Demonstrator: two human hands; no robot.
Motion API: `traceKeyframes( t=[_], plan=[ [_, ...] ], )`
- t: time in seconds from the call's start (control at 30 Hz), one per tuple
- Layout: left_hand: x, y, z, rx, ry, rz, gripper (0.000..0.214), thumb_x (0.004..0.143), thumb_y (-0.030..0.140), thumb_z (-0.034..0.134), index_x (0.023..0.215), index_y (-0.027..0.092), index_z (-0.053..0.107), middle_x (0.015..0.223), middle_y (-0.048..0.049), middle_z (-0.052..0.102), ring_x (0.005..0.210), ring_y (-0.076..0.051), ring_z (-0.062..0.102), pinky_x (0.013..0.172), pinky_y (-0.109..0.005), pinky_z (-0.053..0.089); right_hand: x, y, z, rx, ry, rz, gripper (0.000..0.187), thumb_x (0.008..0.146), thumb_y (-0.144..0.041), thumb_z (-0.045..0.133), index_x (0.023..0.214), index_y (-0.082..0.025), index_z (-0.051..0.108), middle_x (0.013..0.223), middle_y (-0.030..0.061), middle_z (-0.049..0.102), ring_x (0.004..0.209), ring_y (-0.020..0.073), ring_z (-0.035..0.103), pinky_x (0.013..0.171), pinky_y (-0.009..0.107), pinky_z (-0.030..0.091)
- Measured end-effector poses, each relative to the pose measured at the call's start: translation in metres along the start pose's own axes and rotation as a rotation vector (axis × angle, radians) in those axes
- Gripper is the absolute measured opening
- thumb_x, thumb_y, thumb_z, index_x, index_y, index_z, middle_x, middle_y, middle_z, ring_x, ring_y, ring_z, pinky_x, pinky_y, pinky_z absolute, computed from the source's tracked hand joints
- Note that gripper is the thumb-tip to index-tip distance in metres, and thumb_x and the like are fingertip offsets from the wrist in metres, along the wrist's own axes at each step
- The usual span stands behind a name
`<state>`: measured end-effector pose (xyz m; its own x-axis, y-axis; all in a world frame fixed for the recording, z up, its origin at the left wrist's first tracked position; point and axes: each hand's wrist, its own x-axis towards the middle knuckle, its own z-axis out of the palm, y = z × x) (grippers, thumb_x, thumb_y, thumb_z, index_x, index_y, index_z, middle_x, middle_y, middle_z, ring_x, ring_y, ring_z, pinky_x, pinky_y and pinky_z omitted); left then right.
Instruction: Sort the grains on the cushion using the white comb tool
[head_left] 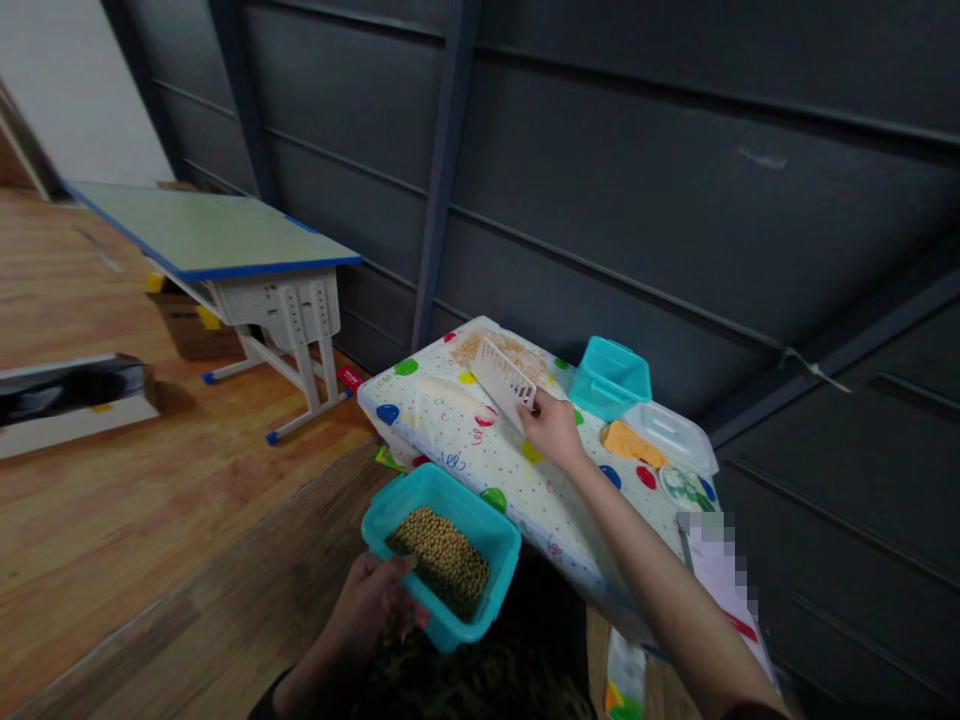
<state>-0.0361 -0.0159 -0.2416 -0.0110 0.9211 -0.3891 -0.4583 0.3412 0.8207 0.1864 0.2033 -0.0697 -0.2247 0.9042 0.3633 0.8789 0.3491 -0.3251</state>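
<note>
My left hand (373, 600) grips the near rim of a teal plastic tub (495, 545) filled with tan beans (442, 558), held just off the near edge of the small table. My right hand (553, 428) is stretched out over the table and closed on the end of a white slotted scoop (501, 380). The scoop's far end lies beside a loose pile of beans (504, 350) scattered on the dotted tablecloth (457, 425).
A second teal tub (609, 378) lies tipped at the table's far edge, next to a clear lidded box (671, 430) and an orange piece (631, 443). A printed sheet (720, 575) lies at the right. A blue-edged desk (217, 235) stands on the wooden floor at left. A dark panelled wall runs behind.
</note>
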Motion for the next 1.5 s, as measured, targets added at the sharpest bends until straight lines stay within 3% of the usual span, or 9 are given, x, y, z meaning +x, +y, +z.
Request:
traceKeyframes(
  t=[0.27, 0.47, 0.67, 0.9, 1.03, 1.17, 1.27, 1.37, 1.5],
  plan=[
    [-0.002, 0.006, 0.004, 0.011, 0.002, -0.013, 0.057, 0.064, 0.07, 0.082, 0.039, 0.022, 0.063, 0.037, -0.0087, 0.062, 0.03, -0.018, 0.055, 0.031, -0.027, 0.039, -0.026, -0.014, 0.013, -0.079, -0.012, 0.004, 0.016, 0.099, -0.025, 0.058, 0.1, -0.02, 0.073, 0.082, 0.0099, 0.081, 0.075, 0.027, 0.075, 0.068, 0.03, 0.044],
    [-0.008, 0.012, 0.003, 0.018, -0.021, 0.008, 0.054, 0.076, 0.064, 0.077, 0.044, 0.021, 0.069, 0.042, -0.01, 0.069, 0.033, -0.016, 0.056, 0.036, -0.027, 0.043, -0.018, -0.037, 0.026, -0.037, -0.02, -0.014, 0.014, 0.099, -0.024, 0.058, 0.102, -0.02, 0.072, 0.082, 0.011, 0.081, 0.073, 0.0272, 0.072, 0.065, 0.03, 0.042],
    [-0.003, 0.006, 0.004, -0.015, 0.023, 0.003, 0.058, 0.065, 0.068, 0.081, 0.035, 0.022, 0.063, 0.036, -0.0099, 0.063, 0.026, -0.014, 0.046, 0.029, -0.027, 0.034, -0.005, -0.064, 0.039, -0.018, -0.031, 0.0, 0.014, 0.098, -0.021, 0.061, 0.107, -0.02, 0.071, 0.084, 0.0117, 0.08, 0.076, 0.0289, 0.073, 0.066, 0.032, 0.042],
    [-0.006, 0.014, 0.006, -0.043, 0.034, 0.008, 0.055, 0.064, 0.064, 0.084, 0.037, 0.023, 0.06, 0.037, -0.0102, 0.064, 0.028, -0.016, 0.052, 0.031, -0.027, 0.037, 0.006, -0.083, 0.043, -0.006, -0.077, -0.016, 0.014, 0.099, -0.021, 0.062, 0.106, -0.019, 0.073, 0.087, 0.013, 0.081, 0.081, 0.03, 0.075, 0.07, 0.032, 0.046],
    [-0.01, 0.025, 0.01, -0.03, 0.014, 0.011, 0.058, 0.063, 0.062, 0.084, 0.032, 0.025, 0.051, 0.036, -0.0102, 0.063, 0.027, -0.015, 0.049, 0.03, -0.027, 0.035, 0.013, -0.062, 0.028, 0.11, -0.008, 0.019, 0.008, 0.095, -0.023, 0.065, 0.093, -0.021, 0.072, 0.085, 0.0116, 0.08, 0.084, 0.03, 0.076, 0.076, 0.034, 0.05],
    [-0.013, 0.028, 0.011, -0.026, -0.012, 0.004, 0.057, 0.065, 0.062, 0.085, 0.034, 0.024, 0.056, 0.038, -0.0103, 0.066, 0.029, -0.016, 0.052, 0.031, -0.027, 0.035, 0.018, -0.016, 0.003, 0.451, 0.027, 0.092, 0.009, 0.086, -0.031, 0.075, 0.084, -0.022, 0.071, 0.084, 0.0084, 0.08, 0.08, 0.0287, 0.075, 0.075, 0.037, 0.057],
    [-0.01, 0.021, 0.009, -0.015, -0.035, 0.007, 0.052, 0.071, 0.062, 0.082, 0.043, 0.02, 0.07, 0.043, -0.0103, 0.07, 0.032, -0.016, 0.053, 0.034, -0.027, 0.039, 0.014, 0.018, -0.015, 0.743, -0.105, 0.133, 0.024, 0.077, -0.039, 0.086, 0.09, -0.021, 0.076, 0.086, 0.0071, 0.082, 0.079, 0.0277, 0.076, 0.069, 0.037, 0.061],
    [-0.004, 0.01, 0.007, -0.031, -0.018, 0.006, 0.053, 0.07, 0.062, 0.081, 0.039, 0.021, 0.067, 0.039, -0.0096, 0.066, 0.029, -0.015, 0.051, 0.032, -0.027, 0.037, 0.007, 0.039, -0.026, 0.817, -0.26, 0.126, 0.034, 0.067, -0.044, 0.094, 0.087, -0.021, 0.078, 0.081, 0.0054, 0.081, 0.077, 0.0267, 0.076, 0.066, 0.037, 0.063],
    [0.002, 0.0, 0.003, -0.037, -0.006, -0.014, 0.053, 0.067, 0.063, 0.08, 0.038, 0.021, 0.067, 0.037, -0.0115, 0.065, 0.026, -0.015, 0.048, 0.03, -0.027, 0.035, 0.01, 0.049, -0.023, 0.854, -0.399, 0.174, 0.036, 0.061, -0.041, 0.097, 0.084, -0.02, 0.079, 0.079, 0.0043, 0.082, 0.074, 0.0246, 0.077, 0.063, 0.034, 0.064]
  ],
)
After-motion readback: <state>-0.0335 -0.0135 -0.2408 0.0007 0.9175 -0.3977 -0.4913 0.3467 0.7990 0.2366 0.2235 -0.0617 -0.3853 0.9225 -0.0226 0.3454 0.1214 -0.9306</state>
